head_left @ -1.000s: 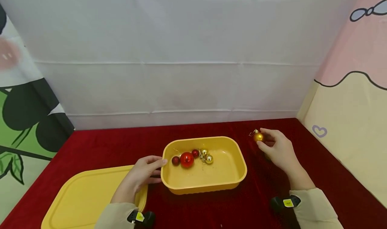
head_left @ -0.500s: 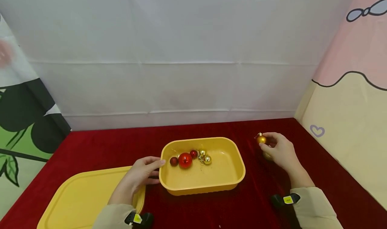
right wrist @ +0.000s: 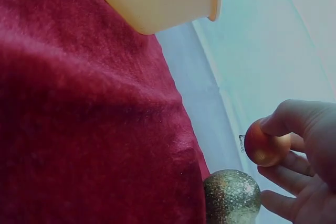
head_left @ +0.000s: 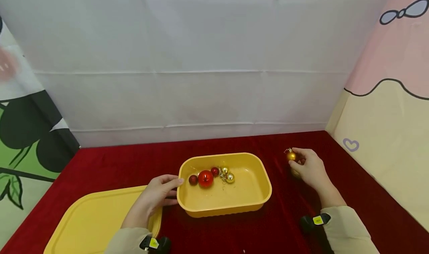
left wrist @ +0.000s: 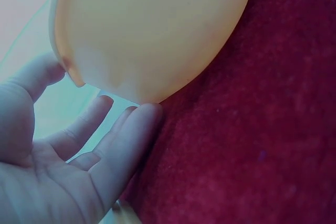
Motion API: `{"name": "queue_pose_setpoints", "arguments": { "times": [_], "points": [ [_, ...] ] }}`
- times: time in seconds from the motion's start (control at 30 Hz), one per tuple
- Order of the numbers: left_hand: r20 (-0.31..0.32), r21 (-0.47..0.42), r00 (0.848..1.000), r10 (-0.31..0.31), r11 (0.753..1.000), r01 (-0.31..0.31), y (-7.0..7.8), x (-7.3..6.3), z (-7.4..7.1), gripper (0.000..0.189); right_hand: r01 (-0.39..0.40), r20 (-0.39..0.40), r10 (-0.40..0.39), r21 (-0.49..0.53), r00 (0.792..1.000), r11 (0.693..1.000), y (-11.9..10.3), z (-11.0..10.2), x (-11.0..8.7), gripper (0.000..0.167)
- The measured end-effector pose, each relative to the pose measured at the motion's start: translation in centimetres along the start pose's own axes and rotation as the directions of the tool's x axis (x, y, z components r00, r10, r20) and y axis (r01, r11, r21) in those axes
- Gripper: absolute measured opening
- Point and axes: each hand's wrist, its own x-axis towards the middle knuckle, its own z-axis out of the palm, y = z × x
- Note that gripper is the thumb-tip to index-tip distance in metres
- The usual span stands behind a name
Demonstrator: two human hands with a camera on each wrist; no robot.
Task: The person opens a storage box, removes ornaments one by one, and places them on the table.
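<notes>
A yellow plastic box [head_left: 248, 200] sits mid-table with red and gold Christmas baubles inside. My left hand [head_left: 155, 196] holds its left end, thumb at the rim and fingers against the outer wall, as the left wrist view also shows. To the right of the box, my right hand [head_left: 310, 168] pinches a small gold bauble [head_left: 291, 155] with a metal cap and hook. Below that one, a larger glittery gold bauble [right wrist: 232, 195] rests on the cloth, close to a fingertip; the hand mostly hides it in the head view.
The flat yellow lid [head_left: 97, 220] lies at the left, partly under my left forearm. Inside the box are a large shiny red bauble [head_left: 206, 178], two small dark red ones and two small gold ones. Red cloth [head_left: 134, 164] covers the table, with a white sheet [head_left: 214, 60] behind.
My right hand and the small gold bauble have shifted slightly away from the box and down, nearer the glittery bauble. The left hand keeps its place on the box.
</notes>
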Motion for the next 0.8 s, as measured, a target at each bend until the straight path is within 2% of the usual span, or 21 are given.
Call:
{"name": "queue_pose_setpoints", "arguments": {
  "times": [0.27, 0.8],
  "points": [
    [0.001, 0.022, 1.000, 0.017, 1.000, -0.017, 0.5, 0.0, -0.1, 0.053, -0.015, 0.026, 0.014, 0.012, 1.000, 1.000, -0.1, 0.1, 0.6, 0.050],
    [0.005, 0.022, 1.000, 0.009, 1.000, -0.009, 0.0, 0.1, 0.0, 0.054, -0.041, 0.070, 0.040, 0.012, 0.997, 0.999, 0.7, 1.6, 0.3, 0.048]
  ]
}}
